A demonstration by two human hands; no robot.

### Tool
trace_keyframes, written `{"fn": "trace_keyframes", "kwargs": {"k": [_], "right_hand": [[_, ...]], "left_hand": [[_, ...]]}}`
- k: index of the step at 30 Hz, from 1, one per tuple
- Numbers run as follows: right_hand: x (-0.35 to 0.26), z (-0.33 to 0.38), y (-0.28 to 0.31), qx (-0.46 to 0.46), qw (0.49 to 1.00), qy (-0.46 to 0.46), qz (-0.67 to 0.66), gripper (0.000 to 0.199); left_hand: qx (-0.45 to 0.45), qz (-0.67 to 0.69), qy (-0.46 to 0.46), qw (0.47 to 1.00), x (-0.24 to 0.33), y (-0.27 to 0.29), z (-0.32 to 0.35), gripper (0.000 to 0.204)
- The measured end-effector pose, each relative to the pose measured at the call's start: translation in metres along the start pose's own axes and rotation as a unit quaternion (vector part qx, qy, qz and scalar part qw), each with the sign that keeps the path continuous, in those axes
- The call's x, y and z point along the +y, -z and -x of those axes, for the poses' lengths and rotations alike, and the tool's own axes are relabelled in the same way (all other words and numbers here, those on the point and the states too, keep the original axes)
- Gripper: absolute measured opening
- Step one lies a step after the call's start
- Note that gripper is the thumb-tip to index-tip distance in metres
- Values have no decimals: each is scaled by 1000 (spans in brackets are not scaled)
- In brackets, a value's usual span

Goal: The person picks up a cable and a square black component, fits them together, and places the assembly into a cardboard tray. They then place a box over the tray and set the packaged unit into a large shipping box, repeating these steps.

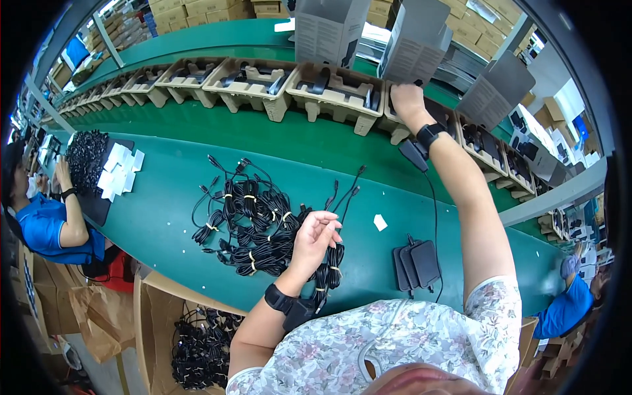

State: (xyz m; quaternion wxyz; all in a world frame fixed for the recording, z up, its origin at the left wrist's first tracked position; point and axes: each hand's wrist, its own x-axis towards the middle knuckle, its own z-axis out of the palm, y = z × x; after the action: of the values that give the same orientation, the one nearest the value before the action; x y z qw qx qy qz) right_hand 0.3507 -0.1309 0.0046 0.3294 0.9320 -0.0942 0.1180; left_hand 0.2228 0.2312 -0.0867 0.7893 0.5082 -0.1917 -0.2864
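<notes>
My left hand (317, 238) hovers over the right side of a pile of black cables (253, 220), palm partly up, with loosely bent fingers and nothing visible in them. The cables are coiled in bundles tied with pale bands, their plugs sticking out. Stretched far forward, my right hand (408, 102) is closed inside a brown moulded-pulp tray (395, 130) on the line; its fingertips and anything in them are hidden. Both wrists wear black bands, each with a small black box beside it. Black flat pads (417, 264) lie on the table right of the cables.
A row of pulp trays (253, 92) holding black parts runs along the green table (164, 217), with open grey boxes (415, 49) behind. A white scrap (380, 222) lies mid-table. A carton of cables (204, 342) stands below left. Workers in blue sit at left (49, 224) and right (569, 306).
</notes>
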Motion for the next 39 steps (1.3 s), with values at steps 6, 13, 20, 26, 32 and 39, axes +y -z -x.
{"fn": "trace_keyframes", "kwargs": {"k": [6, 13, 20, 26, 32, 39], "right_hand": [[-11, -23, -13, -45, 946, -254, -197, 23], [12, -10, 14, -144, 948, -131, -253, 34], [20, 1, -13, -97, 929, -186, -305, 28], [14, 3, -29, -78, 936, -173, -297, 25], [13, 1, -59, -58, 952, -161, -255, 26], [12, 13, -37, -53, 978, -151, -134, 16]], "left_hand": [[-4, 5, 6, 1000, -1, -1, -2, 13], [-4, 2, 4, 1000, -4, 1, -2, 13], [-6, -28, 6, 1000, -3, 5, 1, 12], [2, -26, 25, 999, 0, 0, 1, 12], [0, -36, 10, 999, -1, -4, -6, 13], [15, -70, 29, 997, 5, -6, -6, 13]]}}
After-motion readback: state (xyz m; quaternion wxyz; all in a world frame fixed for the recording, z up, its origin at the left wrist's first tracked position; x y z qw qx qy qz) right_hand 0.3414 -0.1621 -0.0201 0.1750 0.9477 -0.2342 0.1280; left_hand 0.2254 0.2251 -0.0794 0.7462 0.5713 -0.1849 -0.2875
